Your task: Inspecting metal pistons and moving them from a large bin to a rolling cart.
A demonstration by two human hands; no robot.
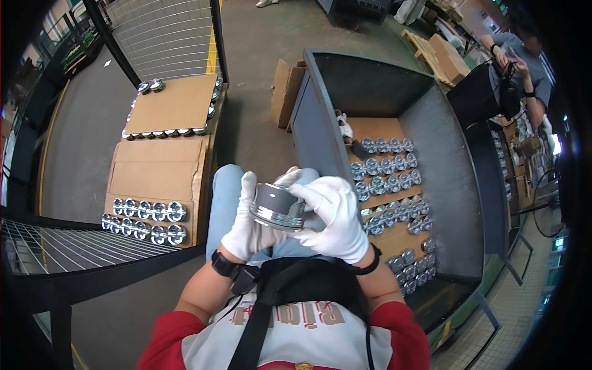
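Note:
Between my two white-gloved hands, above my lap, is a metal piston [275,206] with a dark coated skirt and shiny ring grooves at its lower end. My left hand [248,223] cups it from the left and beneath, thumb upright along its side. From the right, my right hand [333,216] grips it, its curled fingers touching the skirt and the grooved rim. To my right stands a deep grey metal bin [327,117], with rows of similar pistons [387,165] on cardboard inside. On my left, more pistons [143,210] stand in rows on a cardboard-covered pallet [157,163].
A cardboard sheet [174,105] lies over further pistons at the pallet's far end. Wire mesh fencing [163,37] rises behind it, with another mesh panel [68,246] at near left. Folded cardboard [288,92] leans against the bin. Another person [521,68] stands at far right.

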